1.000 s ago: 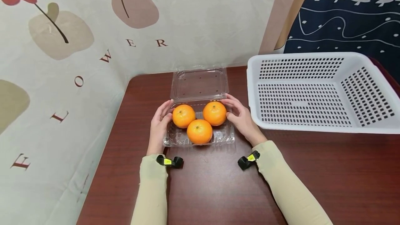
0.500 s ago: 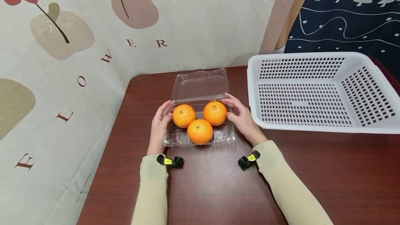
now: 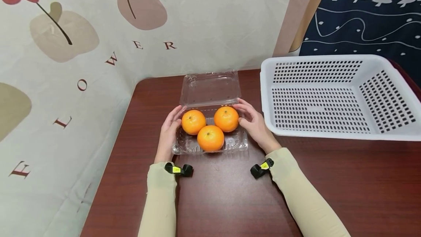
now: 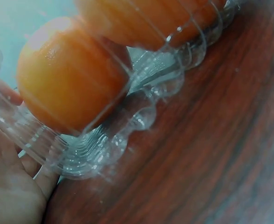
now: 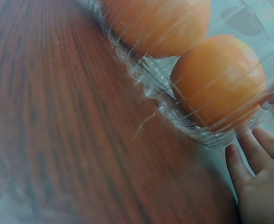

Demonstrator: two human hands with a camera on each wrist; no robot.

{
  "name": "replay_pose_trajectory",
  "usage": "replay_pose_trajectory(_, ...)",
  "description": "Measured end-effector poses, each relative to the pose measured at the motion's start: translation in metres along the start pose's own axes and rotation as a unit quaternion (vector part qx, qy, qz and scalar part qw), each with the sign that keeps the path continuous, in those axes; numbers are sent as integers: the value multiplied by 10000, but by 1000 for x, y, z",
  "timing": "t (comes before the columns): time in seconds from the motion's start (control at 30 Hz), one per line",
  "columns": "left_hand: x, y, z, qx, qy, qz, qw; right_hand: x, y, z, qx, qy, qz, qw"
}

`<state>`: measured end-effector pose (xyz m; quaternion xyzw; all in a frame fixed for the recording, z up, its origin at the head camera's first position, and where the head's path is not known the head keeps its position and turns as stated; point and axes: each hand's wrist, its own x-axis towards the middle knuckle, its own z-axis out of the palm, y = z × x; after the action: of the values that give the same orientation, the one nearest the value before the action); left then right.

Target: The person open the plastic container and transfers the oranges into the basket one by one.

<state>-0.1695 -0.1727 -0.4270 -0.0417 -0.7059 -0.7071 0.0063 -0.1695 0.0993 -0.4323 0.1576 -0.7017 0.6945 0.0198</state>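
A clear plastic clamshell container [image 3: 235, 143] lies on the table with its hinged lid [image 3: 210, 87] folded back toward the wall. Three oranges sit inside: one back left [image 3: 193, 122], one back right [image 3: 226, 119] and one in front [image 3: 210, 138]. My left hand [image 3: 167, 134] holds the left side, thumb at the rim beside the back-left orange. On the opposite side my right hand [image 3: 258, 129] grips the wall, thumb close to the back-right orange. Both wrist views show fingers along the outside of the clear wall, partly hidden by it.
To the right stands a white perforated plastic basket [image 3: 268, 120] on the dark red wooden table [image 3: 217, 200]. A cloth with flower prints [image 3: 213, 28] hangs behind and along the left, and a navy tree-patterned cloth [image 3: 358, 28] hangs at the back right.
The lid tilted up a little half a second ago and has since dropped back slightly. Both hands and the oranges stay almost where they were.
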Motion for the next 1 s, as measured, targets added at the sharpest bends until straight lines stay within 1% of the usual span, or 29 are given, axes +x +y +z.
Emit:
replay_pose_trajectory(0.1,0,0,0,-18,-1,82,10000,1,4,0,78,22,-93,9999)
replay_pose_trajectory(0.33,1,1,0,-11,54,-11,10000,5,27,-4,-53,65,-74,9999)
replay_pose_trajectory(0.43,1,1,0,3,61,24,10000,5,30,-4,-69,82,-65,9999)
replay_pose_trajectory(0.53,1,0,0,17,66,64,10000,5,27,-4,-33,80,-60,9999)
replay_pose_trajectory(0.77,1,-1,1,27,99,55,9999,1,2,0,-75,58,-83,9999)
replay_pose_trajectory(1.0,0,-1,1,47,129,57,9999,1,2,0,-1,99,-94,9999)
